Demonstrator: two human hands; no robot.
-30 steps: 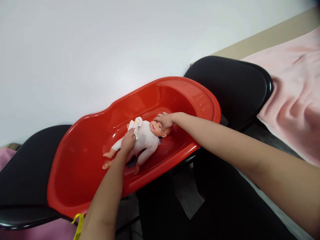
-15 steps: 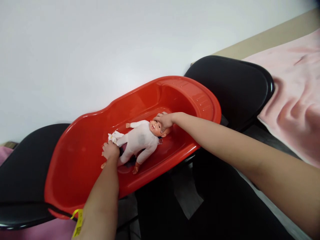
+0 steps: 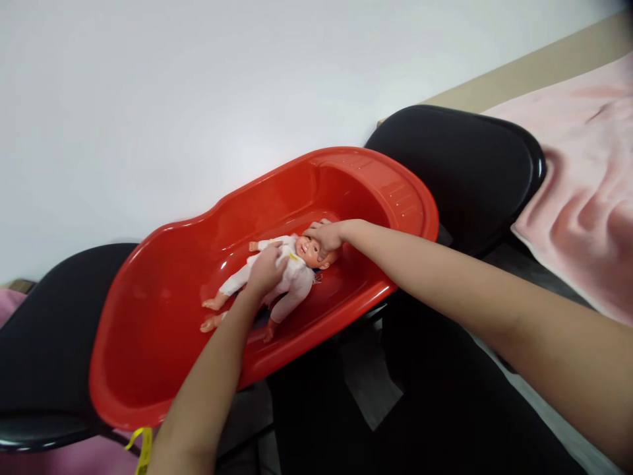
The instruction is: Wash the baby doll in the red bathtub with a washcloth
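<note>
A baby doll [image 3: 291,297] in a white long-sleeved outfit lies on its back in a red baby bathtub [image 3: 143,316], its head to the right and bare feet to the left. My right hand [image 3: 327,235] is curled over the top of its head, touching it. Over the doll's chest, my left hand [image 3: 268,266] has its fingers bent around a white cloth [image 3: 297,260] with a yellow patch. Part of that cloth is covered by the hand, and its edge is hard to tell from the outfit.
Black chair seats [image 3: 455,171] are at both ends of the tub. A white wall [image 3: 148,99] rises behind it. Pink fabric [image 3: 588,198] spreads out at the right. A yellow tag [image 3: 143,448] hangs by the tub's near left rim.
My left hand has moved with the white cloth from the doll's lower legs up to its chest, uncovering the legs and feet. My right hand stays on the head.
</note>
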